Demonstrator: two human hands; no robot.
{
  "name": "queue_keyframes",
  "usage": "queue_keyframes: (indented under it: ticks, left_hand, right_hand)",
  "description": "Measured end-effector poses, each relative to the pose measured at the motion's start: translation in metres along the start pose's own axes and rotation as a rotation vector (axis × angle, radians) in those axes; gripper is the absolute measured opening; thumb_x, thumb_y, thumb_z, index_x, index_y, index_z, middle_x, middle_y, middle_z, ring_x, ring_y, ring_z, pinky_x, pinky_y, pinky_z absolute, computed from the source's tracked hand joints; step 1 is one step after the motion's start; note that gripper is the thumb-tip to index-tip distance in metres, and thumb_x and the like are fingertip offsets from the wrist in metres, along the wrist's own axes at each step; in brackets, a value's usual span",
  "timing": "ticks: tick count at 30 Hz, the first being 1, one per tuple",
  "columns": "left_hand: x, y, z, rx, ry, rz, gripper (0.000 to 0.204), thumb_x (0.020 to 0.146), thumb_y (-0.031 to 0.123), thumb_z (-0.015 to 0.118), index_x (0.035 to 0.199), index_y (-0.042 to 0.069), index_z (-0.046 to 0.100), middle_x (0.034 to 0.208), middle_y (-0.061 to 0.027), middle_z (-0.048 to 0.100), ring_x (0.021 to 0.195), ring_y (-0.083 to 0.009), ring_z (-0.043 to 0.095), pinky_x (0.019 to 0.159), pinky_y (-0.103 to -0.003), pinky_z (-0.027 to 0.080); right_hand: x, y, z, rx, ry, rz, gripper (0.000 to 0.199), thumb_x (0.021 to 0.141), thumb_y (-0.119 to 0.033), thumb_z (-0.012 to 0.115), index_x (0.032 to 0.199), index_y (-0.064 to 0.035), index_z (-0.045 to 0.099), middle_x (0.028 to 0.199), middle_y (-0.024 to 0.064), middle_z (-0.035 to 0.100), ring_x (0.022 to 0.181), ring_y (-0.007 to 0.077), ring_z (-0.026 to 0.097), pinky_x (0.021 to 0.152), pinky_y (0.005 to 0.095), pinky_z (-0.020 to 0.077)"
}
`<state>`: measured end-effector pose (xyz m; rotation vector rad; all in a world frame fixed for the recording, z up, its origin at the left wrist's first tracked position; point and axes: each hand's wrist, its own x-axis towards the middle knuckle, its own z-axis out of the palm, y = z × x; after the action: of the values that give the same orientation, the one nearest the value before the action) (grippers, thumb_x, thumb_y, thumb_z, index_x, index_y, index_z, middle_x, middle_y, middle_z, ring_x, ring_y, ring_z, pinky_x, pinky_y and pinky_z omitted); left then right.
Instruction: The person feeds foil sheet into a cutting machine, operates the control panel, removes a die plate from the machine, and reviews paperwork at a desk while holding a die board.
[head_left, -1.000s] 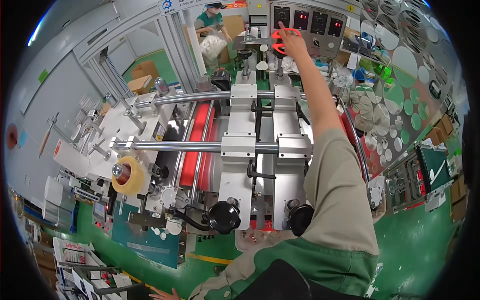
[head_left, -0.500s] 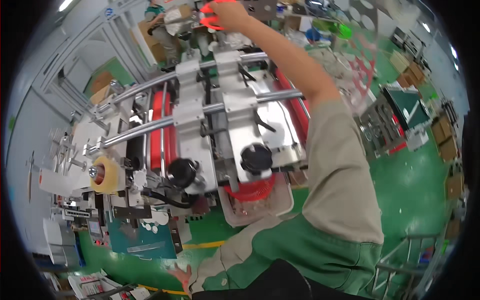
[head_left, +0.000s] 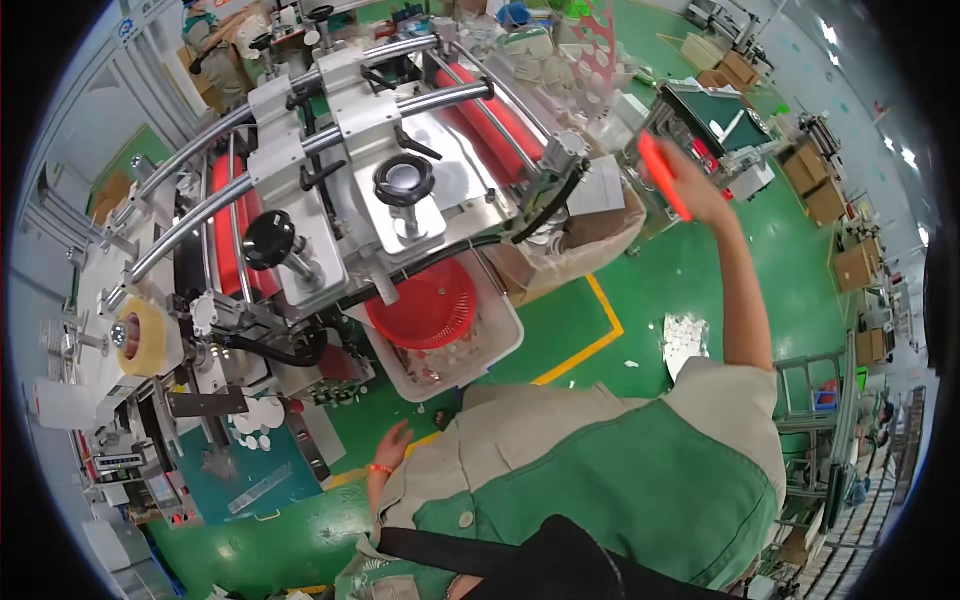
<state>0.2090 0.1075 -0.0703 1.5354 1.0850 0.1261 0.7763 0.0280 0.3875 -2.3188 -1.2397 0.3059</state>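
Observation:
My right hand (head_left: 698, 190), at the end of an outstretched arm, is closed round a flat, bright red-orange object (head_left: 662, 178). Its exact kind I cannot make out. Green floor lies below it, to the right of a machine (head_left: 330, 140) with chrome rails, red rollers and black knobs. Down at my side hangs my left hand (head_left: 392, 445), with an orange-red band on the wrist. Its fingers look loosely apart, holding nothing, below the machine's front edge.
Under the machine a red plastic basket (head_left: 425, 308) sits in a white bin (head_left: 500, 335) with pale scraps. A cardboard box (head_left: 570, 255) stands beside it. On the left are a yellowish tape roll (head_left: 140, 337) and a teal board (head_left: 235, 470). A metal frame (head_left: 820, 430) stands at the right.
My right hand has swung from above the machine's far side to the right, over the floor, still with the red-orange object. The view has turned right; my left hand stays low.

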Motion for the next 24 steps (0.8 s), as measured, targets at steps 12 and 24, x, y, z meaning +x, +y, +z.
queue_keyframes:
  ticks: [12,24]
  left_hand:
    - [0.037,0.386,0.039,-0.205,-0.349,0.46,0.028,0.085,0.013,0.052,0.111,0.003,0.052,0.105,-0.0056,0.056,0.094,-0.0128,0.053,0.083,-0.027,0.042]
    - [0.126,0.499,0.109,-0.405,0.222,0.684,0.029,0.089,0.006,0.041,0.118,-0.001,0.042,0.106,-0.009,0.053,0.091,-0.015,0.051,0.083,-0.027,0.04]
  right_hand:
    - [0.061,0.173,0.126,0.503,-0.355,0.263,0.067,0.077,-0.061,0.05,0.11,-0.0029,0.05,0.072,0.0007,0.05,0.056,0.0089,0.048,0.047,0.0233,0.0392]
    - [0.11,0.212,0.155,0.929,-0.694,0.309,0.062,0.081,-0.06,0.045,0.108,-0.0044,0.047,0.055,-0.0022,0.043,0.043,0.0061,0.04,0.039,0.0212,0.0311]
